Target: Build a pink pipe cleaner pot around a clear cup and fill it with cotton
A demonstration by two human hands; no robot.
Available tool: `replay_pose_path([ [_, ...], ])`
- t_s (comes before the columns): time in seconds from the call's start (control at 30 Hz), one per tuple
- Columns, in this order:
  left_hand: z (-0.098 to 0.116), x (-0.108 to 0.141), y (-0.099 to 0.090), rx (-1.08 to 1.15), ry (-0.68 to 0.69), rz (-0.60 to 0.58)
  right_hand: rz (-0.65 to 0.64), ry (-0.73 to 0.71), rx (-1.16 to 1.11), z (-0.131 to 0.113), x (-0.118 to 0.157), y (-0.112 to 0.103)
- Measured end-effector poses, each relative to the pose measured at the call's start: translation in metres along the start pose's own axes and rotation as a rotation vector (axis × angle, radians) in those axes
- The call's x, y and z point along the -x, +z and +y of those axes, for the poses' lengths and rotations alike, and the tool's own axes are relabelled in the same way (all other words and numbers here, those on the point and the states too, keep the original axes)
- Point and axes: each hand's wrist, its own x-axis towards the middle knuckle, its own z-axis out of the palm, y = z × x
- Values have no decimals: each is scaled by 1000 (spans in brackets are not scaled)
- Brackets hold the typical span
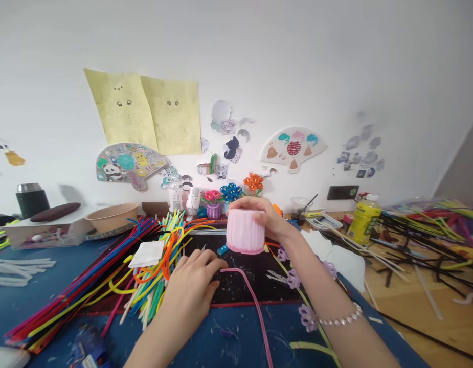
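My right hand is closed around a small light-pink ribbed pot, lifted above the dark mat. The pot has a darker pink band at its bottom edge. Lower and to the left, my left hand has its fingers curled together at the end of a pink pipe cleaner. That strand arches right and runs down out of view toward me. Scissors lie partly visible beside my right forearm, near lilac pipe-cleaner flowers.
A bundle of coloured pipe cleaners spreads on the left, with a blue glue gun in front. Finished flower pots stand along the wall. A yellow bottle and black pipe cleaners are at right.
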Motion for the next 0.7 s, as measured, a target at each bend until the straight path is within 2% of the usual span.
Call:
replay_pose_path([
  [0.1,-2,-4,-11,-68,-117,-29,14,15,56,0,-1,0],
  [0.2,0,-10,-15,-95,-177,-51,25,31,142,-5,-1,2],
  [0.37,2,-25,-23,-66,-139,-82,88,84,364,-19,-2,4],
  [0.57,0,-56,-53,-7,-211,22,224,244,669,-28,1,-3],
  [0.7,11,-71,-61,161,-184,39,285,362,815,-27,1,1],
])
